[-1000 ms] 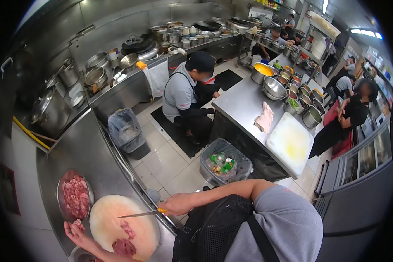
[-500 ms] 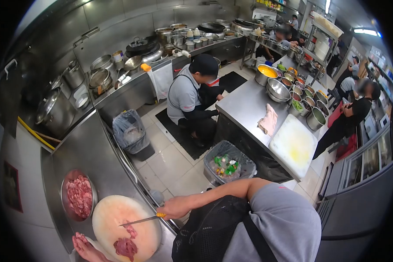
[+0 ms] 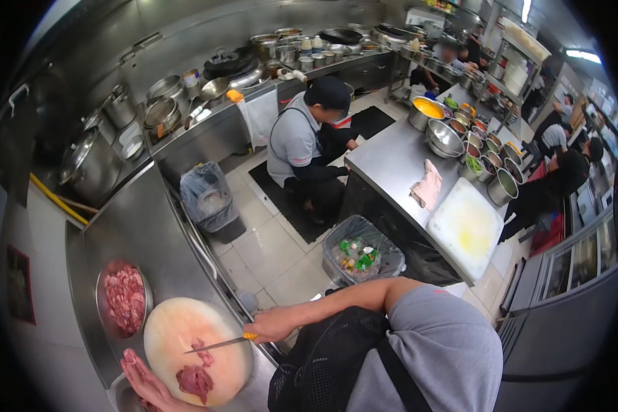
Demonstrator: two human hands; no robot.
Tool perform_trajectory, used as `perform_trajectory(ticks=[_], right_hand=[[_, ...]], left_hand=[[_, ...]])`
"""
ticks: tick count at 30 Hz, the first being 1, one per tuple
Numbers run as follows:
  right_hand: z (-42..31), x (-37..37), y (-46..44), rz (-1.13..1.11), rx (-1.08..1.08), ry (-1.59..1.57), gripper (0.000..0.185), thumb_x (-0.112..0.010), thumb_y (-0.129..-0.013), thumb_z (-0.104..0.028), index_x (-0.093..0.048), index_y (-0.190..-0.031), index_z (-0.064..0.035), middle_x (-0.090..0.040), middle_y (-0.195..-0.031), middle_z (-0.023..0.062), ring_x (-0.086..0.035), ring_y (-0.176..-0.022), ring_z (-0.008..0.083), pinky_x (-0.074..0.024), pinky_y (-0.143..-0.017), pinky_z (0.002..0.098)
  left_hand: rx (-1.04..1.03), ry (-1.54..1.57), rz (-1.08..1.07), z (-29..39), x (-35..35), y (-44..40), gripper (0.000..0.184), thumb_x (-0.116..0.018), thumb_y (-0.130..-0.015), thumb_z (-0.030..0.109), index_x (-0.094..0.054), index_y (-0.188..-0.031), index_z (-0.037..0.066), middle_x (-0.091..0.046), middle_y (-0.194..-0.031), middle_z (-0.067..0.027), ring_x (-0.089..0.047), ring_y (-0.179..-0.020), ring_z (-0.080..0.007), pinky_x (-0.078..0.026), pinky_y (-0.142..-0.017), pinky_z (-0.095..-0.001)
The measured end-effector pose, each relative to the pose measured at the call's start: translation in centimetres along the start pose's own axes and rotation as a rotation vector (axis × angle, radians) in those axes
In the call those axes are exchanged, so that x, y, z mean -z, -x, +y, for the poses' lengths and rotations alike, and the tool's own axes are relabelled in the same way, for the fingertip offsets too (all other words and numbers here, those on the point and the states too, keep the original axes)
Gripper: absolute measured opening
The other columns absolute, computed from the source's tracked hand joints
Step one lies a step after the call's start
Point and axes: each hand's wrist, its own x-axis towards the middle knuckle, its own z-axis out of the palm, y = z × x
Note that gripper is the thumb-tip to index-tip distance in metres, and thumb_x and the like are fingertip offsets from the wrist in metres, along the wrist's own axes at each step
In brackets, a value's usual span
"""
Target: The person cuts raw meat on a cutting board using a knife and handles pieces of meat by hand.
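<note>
Leftmost on the steel counter, in the lower left of the frame, sits a metal bowl [image 3: 104, 314] heaped with cut meat [image 3: 125, 301]. Just below it, near the bottom edge, the left hand [image 3: 146, 384] reaches in with its fingers stretched out and close together beside the rim of a round cutting board [image 3: 161, 326]; something pinkish shows at the fingertips, but whether it is a piece of meat pinched there I cannot tell. Under that hand, a second metal container [image 3: 118, 396] is partly cut off. On the board, to the right of the left hand and clear of it, lies a larger dark red piece of meat [image 3: 195, 383], with small pink pieces [image 3: 204, 358] just above it. A knife [image 3: 220, 343] crosses over these small pieces, its tip pointing left; contact between blade and meat is unclear. Right of the board, toward the lower middle, the right hand [image 3: 271, 323] is closed around the knife's yellow handle, apart from the meat. Farther right, a lined bin [image 3: 398, 264] stands on the floor, and a white cutting board [image 3: 463, 213] rests on another counter [image 3: 384, 161].
</note>
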Motion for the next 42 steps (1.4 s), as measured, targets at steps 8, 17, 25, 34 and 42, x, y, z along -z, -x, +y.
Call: perform_trajectory(ticks=[8,17,25,34,42], right_hand=[[0.7,1.7,0.3,-0.047,-0.013,-0.006,0.041,-0.064,-0.109,-0.038,-0.059,-0.14,-0.0129,-0.076,-0.102,0.0264,-0.073,-0.095,0.0511,-0.0576,-0.082,0.0612],[0.5,3.7,0.9,-0.036,-0.101,-0.068,0.041,-0.066,-0.109,-0.039,-0.059,-0.138,-0.0106,-0.076,-0.096,0.0273,-0.073,-0.093,0.0535,-0.0569,-0.082,0.0609],[1.1,3.9,2.9,0.141,-0.132,-0.086,0.04,-0.069,-0.108,-0.035,-0.062,-0.136,-0.0069,-0.076,-0.095,0.0287,-0.073,-0.093,0.0533,-0.0579,-0.081,0.0595],[0.2,4.1,4.5,0.178,-0.264,-0.122,0.04,-0.07,-0.108,-0.03,-0.061,-0.137,-0.0039,-0.074,-0.093,0.0313,-0.071,-0.095,0.0555,-0.0563,-0.081,0.0572],[0.1,3.4,3.3,0.114,-0.176,-0.096,0.039,-0.07,-0.108,-0.03,-0.061,-0.137,-0.0049,-0.075,-0.095,0.0305,-0.072,-0.095,0.0546,-0.0564,-0.081,0.0572]], left_hand=[[-0.051,0.143,0.151,2.2,-1.9,1.5,0.047,-0.061,-0.115,0.017,-0.049,-0.153,-0.007,-0.064,-0.148,-0.0262,-0.063,-0.139,-0.0365,-0.049,-0.123,-0.0475],[-0.076,0.282,0.088,4.3,-4.0,-5.2,0.069,-0.055,-0.115,0.051,-0.044,-0.155,-0.004,-0.062,-0.149,-0.0229,-0.06,-0.143,-0.0364,-0.048,-0.122,-0.0476],[-0.03,0.254,0.105,2.1,-5.3,-15.6,0.079,-0.056,-0.112,0.06,-0.04,-0.162,0.001,-0.058,-0.153,-0.0199,-0.058,-0.145,-0.0366,-0.044,-0.124,-0.0498],[-0.205,-1.026,-0.157,-3.1,-4.8,-8.9,0.03,-0.075,-0.104,0.018,-0.073,-0.13,0.003,-0.078,-0.116,-0.012,-0.072,-0.104,-0.0192,-0.056,-0.095,-0.034],[-0.164,-1.389,-0.171,-13.3,-6.7,8.6,0.024,-0.081,-0.098,0.02,-0.07,-0.108,0.0,-0.075,-0.113,-0.0218,-0.076,-0.1,-0.0304,-0.06,-0.086,-0.0454]])
